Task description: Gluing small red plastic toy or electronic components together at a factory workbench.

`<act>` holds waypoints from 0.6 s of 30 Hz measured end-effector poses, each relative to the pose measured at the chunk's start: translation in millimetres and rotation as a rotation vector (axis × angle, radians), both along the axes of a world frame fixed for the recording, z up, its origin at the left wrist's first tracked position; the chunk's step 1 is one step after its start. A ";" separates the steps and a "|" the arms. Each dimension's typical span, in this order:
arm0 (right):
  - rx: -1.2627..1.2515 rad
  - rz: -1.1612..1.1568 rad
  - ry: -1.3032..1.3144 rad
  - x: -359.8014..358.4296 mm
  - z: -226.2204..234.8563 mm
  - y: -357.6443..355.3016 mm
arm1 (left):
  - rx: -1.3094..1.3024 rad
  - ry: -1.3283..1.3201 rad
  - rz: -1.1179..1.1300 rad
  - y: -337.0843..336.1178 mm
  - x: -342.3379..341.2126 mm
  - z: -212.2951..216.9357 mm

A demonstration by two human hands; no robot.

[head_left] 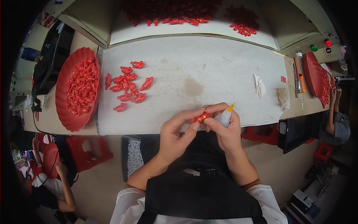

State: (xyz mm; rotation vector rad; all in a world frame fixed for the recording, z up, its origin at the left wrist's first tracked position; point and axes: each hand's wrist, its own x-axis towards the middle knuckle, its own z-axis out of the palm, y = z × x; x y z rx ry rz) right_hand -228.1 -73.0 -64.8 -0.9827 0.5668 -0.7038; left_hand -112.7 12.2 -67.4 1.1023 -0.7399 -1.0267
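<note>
- One red scalloped bowl (61, 91), far left of the fingers, with a heap of red figures (81, 86) too many to count.
- About a dozen loose figures (133, 89) on the white paper (231, 71), left of and beyond the fingers; some overlap, so the count is rough.
- One big pile (179, 21) of red pieces under the cabinet, well beyond the fingers; uncountable.
- The left hand (177, 130), its thumb and forefinger closed on one figure (201, 118) with yellow marks, just above the near edge of the paper.
- That one figure seems to be midway through its work; whether the loose, heaped or piled ones are done or waiting, I cannot tell.
- The right hand (228, 134), curled round one bottle (223, 118) with a yellow tip pointing up and away from the figure; its fingertips also seem to steady the figure's right end.
- One smaller pile (244, 30), beyond and right of the fingers.
- One white tissue (260, 86) and one brownish cloth (283, 99), right of the fingers.
- One more red bowl (312, 76), far right.
</note>
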 end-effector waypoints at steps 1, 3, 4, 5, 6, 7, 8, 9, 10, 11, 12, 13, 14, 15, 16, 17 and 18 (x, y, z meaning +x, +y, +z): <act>0.015 -0.007 0.003 -0.1 0.8 0.4 | 0.008 -0.014 0.013 -0.1 -0.8 -0.1; 0.010 -0.001 0.005 -0.2 -0.3 0.3 | 0.008 -0.015 0.024 -0.3 -1.2 -1.5; 0.007 0.004 0.004 0.5 -1.0 0.4 | 0.008 -0.017 0.031 -0.3 -0.8 -2.0; 0.012 -0.001 0.005 1.2 -1.6 1.2 | 0.013 -0.010 0.035 0.3 -0.6 -2.2; 0.018 -0.004 0.006 1.9 -2.2 2.5 | 0.018 -0.003 0.041 1.2 -0.3 -2.3; 0.024 -0.001 -0.005 5.1 -2.4 3.1 | 0.022 -0.007 0.052 1.8 1.9 -1.0; -0.015 -0.020 0.021 6.6 -1.7 3.7 | 0.021 -0.059 0.065 2.2 2.9 -0.8; -0.054 -0.037 0.047 5.8 -0.7 4.2 | 0.020 -0.112 0.079 2.4 3.2 -1.3; -0.097 -0.058 0.067 5.1 0.0 2.9 | 0.016 -0.169 0.090 1.2 5.8 -0.7; -0.128 -0.082 0.098 5.2 0.3 2.2 | 0.024 -0.365 0.186 1.3 13.9 2.1; -0.159 -0.107 0.129 4.9 0.4 1.7 | 0.033 -0.562 0.282 2.8 26.9 6.1; -0.202 -0.147 0.163 2.1 1.0 -1.2 | 0.026 -0.753 0.371 2.2 39.4 8.8; -0.185 -0.132 0.166 -2.2 0.5 -4.0 | 0.016 -0.902 0.444 4.3 54.4 8.8; -0.194 -0.130 0.173 -3.5 1.7 -6.7 | 0.005 -1.049 0.519 7.4 70.9 8.4; -0.202 -0.125 0.183 -5.3 3.6 -8.5 | 0.053 -1.149 0.548 10.0 84.0 11.4; -0.203 -0.117 0.197 -6.9 4.6 -9.0 | 0.111 -1.244 0.578 14.2 94.9 12.3; -0.178 -0.108 0.208 -8.4 6.5 -10.1 | 0.141 -1.319 0.566 17.7 104.6 12.6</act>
